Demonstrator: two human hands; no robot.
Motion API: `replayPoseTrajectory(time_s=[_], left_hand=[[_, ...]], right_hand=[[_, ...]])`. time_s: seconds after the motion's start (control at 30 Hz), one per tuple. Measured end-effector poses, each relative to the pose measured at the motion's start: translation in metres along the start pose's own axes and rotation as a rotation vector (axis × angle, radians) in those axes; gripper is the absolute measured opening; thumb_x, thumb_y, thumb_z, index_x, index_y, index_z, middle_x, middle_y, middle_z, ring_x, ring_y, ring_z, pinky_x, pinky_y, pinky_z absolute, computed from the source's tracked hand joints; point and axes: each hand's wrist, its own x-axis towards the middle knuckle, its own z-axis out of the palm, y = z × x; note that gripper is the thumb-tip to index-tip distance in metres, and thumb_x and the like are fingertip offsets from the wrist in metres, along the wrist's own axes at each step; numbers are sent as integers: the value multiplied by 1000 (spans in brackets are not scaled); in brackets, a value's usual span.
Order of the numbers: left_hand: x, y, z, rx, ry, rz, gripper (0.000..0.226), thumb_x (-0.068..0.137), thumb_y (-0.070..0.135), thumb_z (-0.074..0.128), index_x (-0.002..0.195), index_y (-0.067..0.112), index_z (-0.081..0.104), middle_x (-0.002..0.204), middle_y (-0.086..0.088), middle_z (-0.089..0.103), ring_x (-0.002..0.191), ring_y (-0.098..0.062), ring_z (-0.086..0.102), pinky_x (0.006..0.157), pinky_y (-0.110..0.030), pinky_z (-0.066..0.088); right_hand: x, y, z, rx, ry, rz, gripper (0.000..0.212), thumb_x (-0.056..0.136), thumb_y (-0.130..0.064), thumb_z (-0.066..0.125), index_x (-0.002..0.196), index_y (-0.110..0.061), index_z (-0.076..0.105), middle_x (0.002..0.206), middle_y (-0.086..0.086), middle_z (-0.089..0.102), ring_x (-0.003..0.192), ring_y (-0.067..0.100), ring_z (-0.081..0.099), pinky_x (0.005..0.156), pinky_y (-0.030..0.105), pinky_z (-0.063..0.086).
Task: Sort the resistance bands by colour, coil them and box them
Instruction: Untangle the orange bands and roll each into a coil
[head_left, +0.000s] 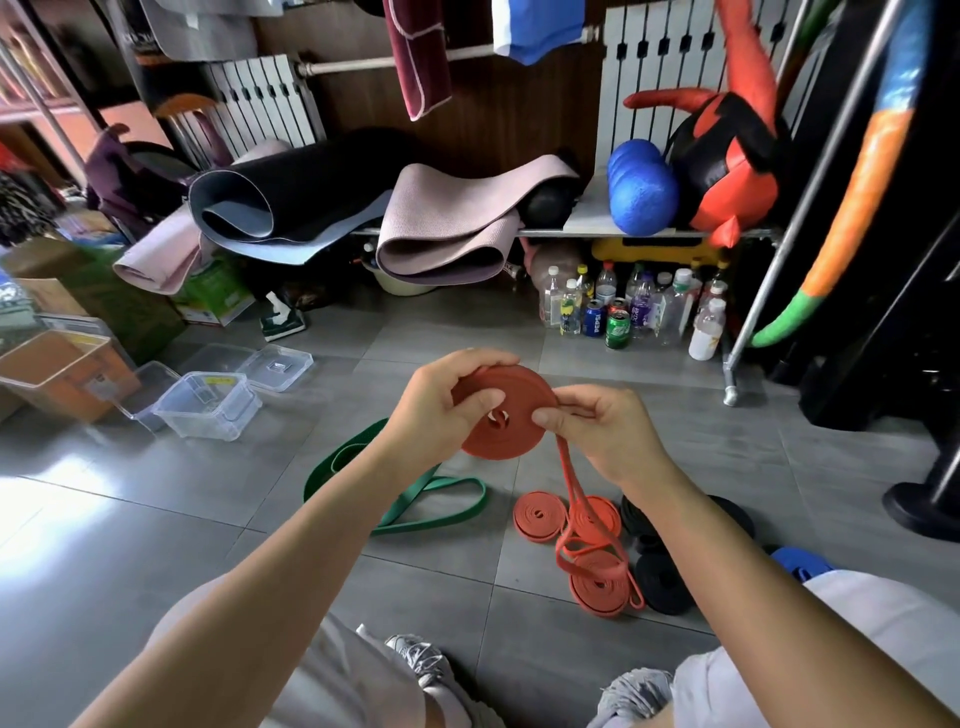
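Observation:
I hold a partly coiled red resistance band (511, 415) in the air above the grey tiled floor. My left hand (441, 402) grips the coil, thumb on its face. My right hand (597, 431) pinches the band's loose tail at the coil's right edge; the tail hangs down to the floor. Three red coils (540, 514) lie on the floor below. Black coils (662, 574) lie to their right. Loose green bands (431, 499) lie on the floor to the left. A blue band (802, 564) shows at the right, partly hidden by my right arm.
Clear plastic boxes (208, 405) and a lid (278, 366) stand on the floor at the left, beside an orange-tinted bin (62, 374). Bottles and cans (623, 312) crowd under a shelf holding rolled mats (447, 228). My knees and shoes (431, 670) are at the bottom.

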Motion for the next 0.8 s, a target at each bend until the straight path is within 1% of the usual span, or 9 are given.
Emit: replayPoseTrajectory(time_s=[0.1,0.2,0.33,0.4,0.43,0.5,0.53,0.63,0.8], left_hand=[[-2,-2,5,-47,-36,-58,32,85,12,66,105,36,59,104,3,66,96,-12,64,86,-27,51],[-1,-3,7,-2,-38,-69,22,88,15,63,89,36,62,92,11,67,85,-9,63,80,-28,51],[-2,-2,7,64,-61,-95,22,90,13,59,83,34,58,82,13,63,75,-7,59,72,-26,47],[-3,0,7,149,-106,-71,16,89,16,60,87,31,58,83,12,62,75,-10,58,71,-29,48],[-3,1,6,201,-132,-55,13,88,17,62,95,27,59,88,10,63,80,-12,59,76,-32,49],[-4,2,7,308,-164,-28,28,86,17,64,113,22,59,106,6,64,96,-15,58,88,-32,47],[-4,3,8,326,-162,-24,31,86,14,64,115,21,59,111,6,64,99,-15,58,90,-31,45],[-3,1,8,254,-95,-26,27,84,7,63,107,21,64,101,7,66,95,-15,60,88,-32,47],[-2,-7,8,-6,90,-82,32,82,3,65,91,33,60,92,13,64,90,-16,62,84,-32,51]], right_hand=[[-2,-1,-4,-63,-30,-24,24,74,0,72,84,-21,70,74,-10,73,74,8,69,74,21,55],[-4,-2,-6,-140,-42,-32,24,73,-7,75,81,-29,70,78,-7,73,76,14,70,77,29,56],[-5,1,-4,-201,-31,4,23,73,-12,77,79,-33,70,76,-7,73,74,16,70,77,36,57],[-5,2,-3,-202,-22,30,23,72,-13,78,79,-33,69,77,-5,73,74,18,70,79,39,57],[-5,1,-2,-197,-24,39,23,73,-13,78,79,-33,69,77,-5,73,75,18,70,80,40,57],[-6,-1,-2,-212,-39,40,22,74,-13,77,78,-33,68,78,-3,73,75,19,70,79,39,57],[-6,-2,-1,-217,-42,34,21,75,-14,77,78,-33,69,79,-1,73,76,19,70,78,38,57],[-7,-6,-1,-162,-29,24,22,73,-12,77,82,-31,70,81,-1,74,77,16,70,78,33,56],[-9,-4,-6,-164,18,32,23,74,-8,76,88,-27,72,73,-18,71,79,4,70,79,21,54]])
